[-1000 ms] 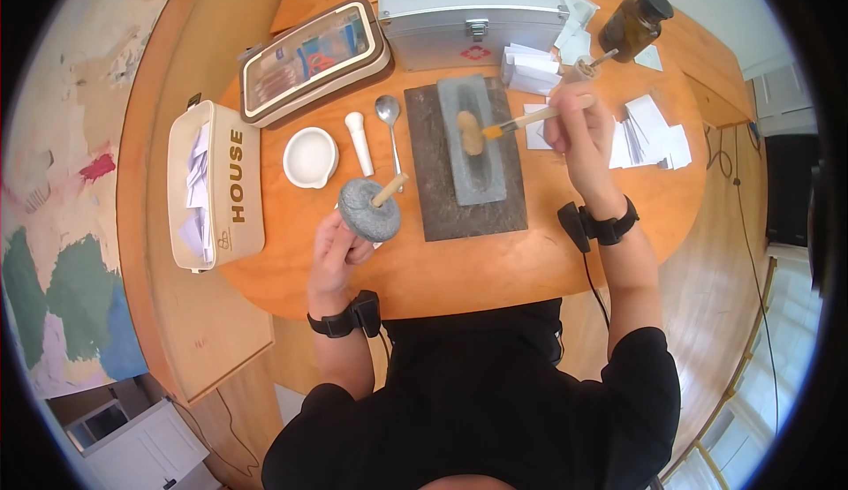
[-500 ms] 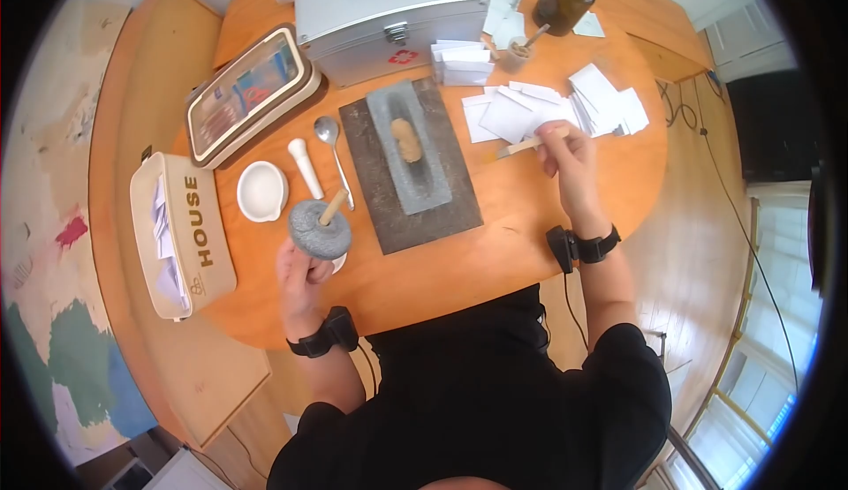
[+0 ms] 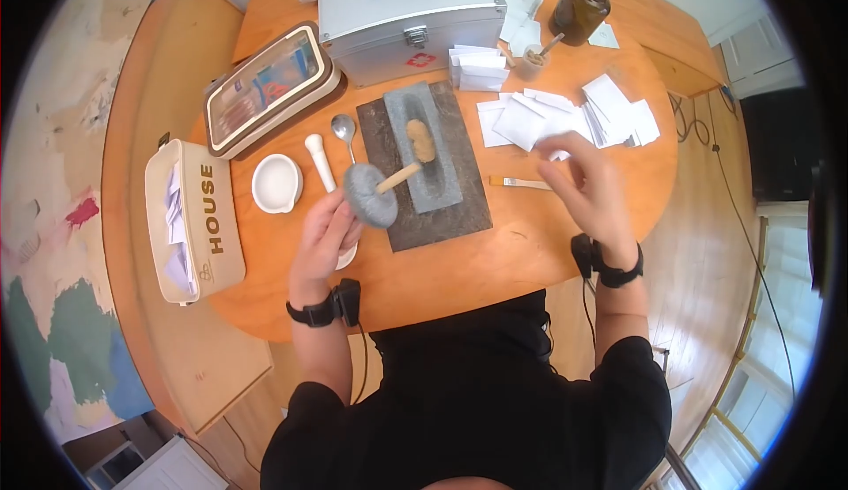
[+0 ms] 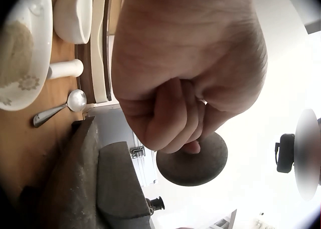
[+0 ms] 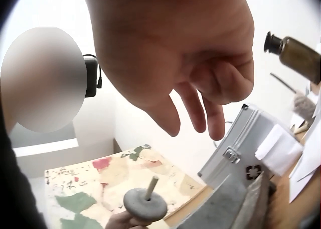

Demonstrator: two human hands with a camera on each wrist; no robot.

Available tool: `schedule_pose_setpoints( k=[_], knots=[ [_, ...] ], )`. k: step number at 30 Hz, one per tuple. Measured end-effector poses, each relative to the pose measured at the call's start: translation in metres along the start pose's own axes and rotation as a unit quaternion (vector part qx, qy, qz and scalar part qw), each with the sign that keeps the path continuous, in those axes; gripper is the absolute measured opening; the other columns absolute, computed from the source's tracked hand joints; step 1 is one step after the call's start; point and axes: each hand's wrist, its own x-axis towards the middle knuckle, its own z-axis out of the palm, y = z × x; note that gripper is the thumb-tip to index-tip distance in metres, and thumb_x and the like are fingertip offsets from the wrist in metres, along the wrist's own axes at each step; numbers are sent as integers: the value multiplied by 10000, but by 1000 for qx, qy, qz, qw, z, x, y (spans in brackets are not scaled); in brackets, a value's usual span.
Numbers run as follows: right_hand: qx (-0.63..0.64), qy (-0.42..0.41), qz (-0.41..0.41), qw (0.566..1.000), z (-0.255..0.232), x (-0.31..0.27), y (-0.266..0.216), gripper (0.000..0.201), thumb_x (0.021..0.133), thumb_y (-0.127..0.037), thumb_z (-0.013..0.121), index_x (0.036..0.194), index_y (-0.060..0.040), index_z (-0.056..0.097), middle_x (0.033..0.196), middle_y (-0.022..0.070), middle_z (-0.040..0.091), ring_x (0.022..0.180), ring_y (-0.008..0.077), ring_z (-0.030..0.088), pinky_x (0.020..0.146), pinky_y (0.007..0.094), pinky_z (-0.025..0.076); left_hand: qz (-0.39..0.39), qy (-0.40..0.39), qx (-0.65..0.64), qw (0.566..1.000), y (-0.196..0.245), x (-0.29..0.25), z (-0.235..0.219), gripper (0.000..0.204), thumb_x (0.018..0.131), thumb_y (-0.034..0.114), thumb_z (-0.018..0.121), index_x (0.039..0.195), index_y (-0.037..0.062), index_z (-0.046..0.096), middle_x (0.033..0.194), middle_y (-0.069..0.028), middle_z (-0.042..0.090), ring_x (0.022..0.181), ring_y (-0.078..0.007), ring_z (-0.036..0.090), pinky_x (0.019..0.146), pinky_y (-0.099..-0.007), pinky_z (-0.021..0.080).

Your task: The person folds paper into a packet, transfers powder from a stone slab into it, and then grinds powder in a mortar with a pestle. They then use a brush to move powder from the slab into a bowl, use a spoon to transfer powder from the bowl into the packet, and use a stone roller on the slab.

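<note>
My left hand (image 3: 325, 236) grips the grey stone wheel (image 3: 370, 195) from one side, fingers curled at its hub, while its wooden handle (image 3: 397, 178) points right. In the left wrist view the curled fingers (image 4: 173, 119) hide the gripped part. Over the table's right side, my right hand (image 3: 590, 192) is held with bent, relaxed fingers and nothing in them. The brush (image 3: 519, 183) lies on the table beside that hand, its end hidden. A brown lump (image 3: 420, 140) lies in the long grey stone trough (image 3: 437, 192), which stands on a dark slab (image 3: 382, 159).
Left of the slab are a white mortar (image 3: 276, 183), a pestle (image 3: 320, 162) and a spoon (image 3: 344, 128). Behind stand a metal case (image 3: 411, 26) and a brown jar (image 3: 582, 9). White papers (image 3: 539, 119) lie at the right, a HOUSE bin (image 3: 216, 234) at the left.
My right hand has moved away from the trough and let go of the brush, which now lies on the table. My left hand has tilted the wheel and brought it nearer the slab.
</note>
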Motion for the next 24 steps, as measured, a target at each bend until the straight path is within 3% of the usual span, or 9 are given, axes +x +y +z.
schedule_pose_setpoints(
  k=[2, 3, 4, 6, 11, 14, 15, 21, 24],
  knots=[
    [65, 27, -129, 989, 28, 20, -12, 194, 896, -78, 641, 1083, -26, 637, 857, 53, 631, 600, 142, 461, 565, 300, 376, -21, -21, 52, 998, 7, 18, 5, 238, 1048, 192, 445, 1056, -21, 552, 699, 54, 391, 575, -29, 321, 518, -205, 261],
    [75, 2, -150, 986, 34, 28, -19, 192, 903, -99, 638, 1082, -28, 630, 852, 71, 632, 627, 180, 488, 584, 319, 394, -29, -32, 92, 995, 10, 28, 8, 229, 1046, 188, 446, 1022, -12, 556, 714, 48, 416, 601, -35, 345, 543, -206, 287],
    [85, -24, -170, 981, 41, 36, -25, 193, 910, -119, 634, 1081, -29, 623, 848, 89, 634, 654, 218, 515, 604, 337, 413, -37, -42, 132, 990, 12, 36, 10, 225, 1043, 184, 448, 988, -4, 561, 730, 41, 440, 628, -40, 368, 567, -208, 312],
    [56, -150, -122, 980, 41, 48, -38, 200, 927, -176, 626, 1066, -35, 599, 856, 144, 643, 775, 340, 624, 670, 391, 472, -31, -61, 186, 980, 14, 50, 17, 223, 1038, 184, 456, 941, 9, 553, 762, 35, 471, 676, -56, 405, 616, -221, 348],
    [75, -199, -115, 970, 61, 56, -14, 138, 940, -161, 597, 963, -34, 549, 778, 151, 638, 757, 353, 622, 655, 399, 467, 29, -54, 322, 945, -3, 59, 20, 156, 1019, 161, 499, 960, 21, 537, 737, -6, 479, 658, -74, 409, 606, -247, 368],
    [65, -225, -83, 969, 57, 56, -16, 133, 947, -143, 590, 953, -17, 547, 758, 150, 634, 737, 316, 631, 660, 367, 468, -27, -6, 277, 960, 1, 54, 26, 67, 1021, 107, 502, 1005, 42, 503, 780, 38, 472, 702, -25, 396, 599, -200, 331],
    [62, -233, -73, 968, 56, 58, -17, 133, 951, -136, 587, 954, -9, 551, 755, 149, 632, 730, 296, 635, 664, 351, 468, -5, -4, 270, 963, -2, 57, 23, 64, 1007, 99, 525, 1004, 39, 501, 759, 28, 463, 666, -29, 383, 582, -206, 322],
    [90, -128, -149, 976, 87, 98, 8, 138, 947, -155, 592, 945, -31, 529, 732, 150, 614, 703, 337, 604, 620, 391, 447, 116, 78, 219, 966, -25, 99, 3, 76, 991, 92, 564, 969, 46, 508, 747, 45, 463, 613, -11, 357, 546, -194, 284],
    [164, -106, -141, 970, 99, 109, 19, 141, 954, -134, 596, 942, -15, 522, 747, 139, 615, 697, 286, 618, 639, 355, 467, 165, 113, 156, 967, -32, 114, 2, 78, 998, 90, 559, 947, 52, 515, 785, 57, 507, 633, 8, 355, 548, -180, 281]
  ],
)
